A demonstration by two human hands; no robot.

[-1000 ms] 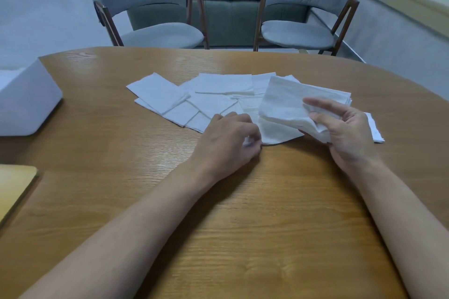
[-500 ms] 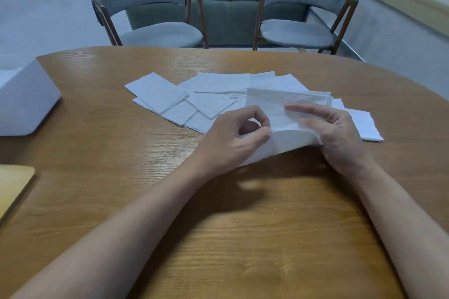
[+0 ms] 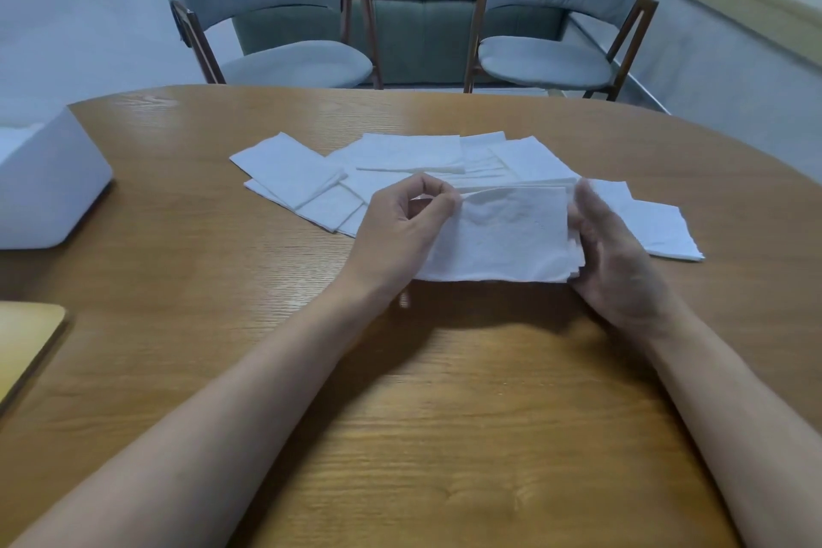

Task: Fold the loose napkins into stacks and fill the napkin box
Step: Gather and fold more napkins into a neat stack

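A folded stack of white napkins (image 3: 502,236) is held just above the wooden table (image 3: 400,414) between both hands. My left hand (image 3: 396,227) pinches its upper left corner with thumb and curled fingers. My right hand (image 3: 616,254) grips the stack's right edge, fingers behind it. Behind the stack, several loose white napkins (image 3: 400,165) lie spread and overlapping on the table, with one more napkin (image 3: 658,227) to the right of my right hand. The white napkin box (image 3: 49,187) stands at the table's left edge, partly cut off.
A yellow flat board (image 3: 22,347) lies at the near left edge. Two grey chairs (image 3: 284,36) (image 3: 556,31) stand beyond the table's far side. A pale ledge (image 3: 734,0) runs along the right.
Both hands have lifted the napkin bundle off the pile and drawn it toward me. My left hand went from resting on the table to pinching the bundle's left corner.
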